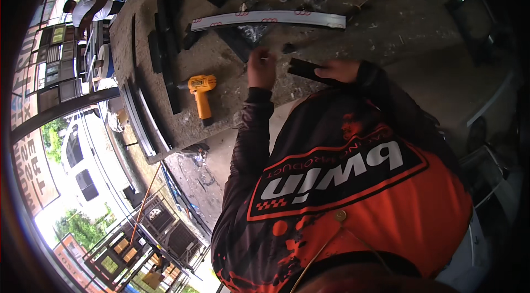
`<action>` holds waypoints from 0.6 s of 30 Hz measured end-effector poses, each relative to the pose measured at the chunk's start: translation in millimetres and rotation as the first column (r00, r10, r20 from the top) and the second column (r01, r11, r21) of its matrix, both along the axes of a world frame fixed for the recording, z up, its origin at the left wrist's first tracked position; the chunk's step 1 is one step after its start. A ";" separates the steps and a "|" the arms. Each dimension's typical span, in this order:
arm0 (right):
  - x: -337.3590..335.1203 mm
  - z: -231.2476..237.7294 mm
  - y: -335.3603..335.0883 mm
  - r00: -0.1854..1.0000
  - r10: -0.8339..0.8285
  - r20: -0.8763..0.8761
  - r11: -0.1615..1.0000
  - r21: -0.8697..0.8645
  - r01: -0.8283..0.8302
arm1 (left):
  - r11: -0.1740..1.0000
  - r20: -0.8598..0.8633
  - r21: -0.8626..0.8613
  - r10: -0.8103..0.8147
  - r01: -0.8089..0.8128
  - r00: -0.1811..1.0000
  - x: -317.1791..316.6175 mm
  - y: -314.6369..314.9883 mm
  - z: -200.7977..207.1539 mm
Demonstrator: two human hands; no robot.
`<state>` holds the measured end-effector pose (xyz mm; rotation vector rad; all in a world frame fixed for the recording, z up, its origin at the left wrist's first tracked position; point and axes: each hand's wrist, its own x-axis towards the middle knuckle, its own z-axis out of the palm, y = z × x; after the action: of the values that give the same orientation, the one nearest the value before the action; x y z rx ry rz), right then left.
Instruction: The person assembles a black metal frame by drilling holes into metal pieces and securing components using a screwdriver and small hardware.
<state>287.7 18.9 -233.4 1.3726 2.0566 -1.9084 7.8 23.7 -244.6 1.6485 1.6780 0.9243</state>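
Fingers of our right hand point(341, 70) were clamped on a short dark bar point(303, 68), held near the tabletop's point(226, 102) near edge. Our left hand point(261, 69) had curled fingers; we couldn't tell whether they gripped anything. A gap separated it from the bar. Some room lay between that hand and the yellow drill point(201, 95) leftward; a long white strip point(269, 19) stretched beyond both hands.

White lettering point(334, 171) marks the shirt point(364, 227), dark letters point(40, 182) a sign point(34, 169), red emblems point(269, 20) the pale strip point(323, 19).
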 end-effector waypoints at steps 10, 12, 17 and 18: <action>144.7 -20.6 -20.6 0.824 -0.423 -0.377 0.852 -0.474 0.220 | 0.985 -0.577 0.100 -0.057 0.139 0.815 88.6 7.5 -53.1; 153.6 -22.1 -13.6 0.859 -0.341 -0.381 0.889 -0.428 0.164 | 0.999 -0.202 -0.018 0.045 -0.050 0.978 88.4 12.6 -49.0; 150.9 1.7 1.3 0.930 -0.287 -0.229 0.875 -0.457 0.157 | 0.949 0.917 -0.298 0.257 0.098 0.306 129.0 -7.7 23.1; 145.6 12.9 1.2 0.921 -0.297 -0.251 0.876 -0.456 0.158 | 0.949 0.936 -0.291 0.256 0.124 0.243 137.4 -12.3 38.5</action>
<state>433.4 20.1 -220.5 1.3154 1.4640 -2.6324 145.2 11.4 -206.1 0.4292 0.8541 1.2595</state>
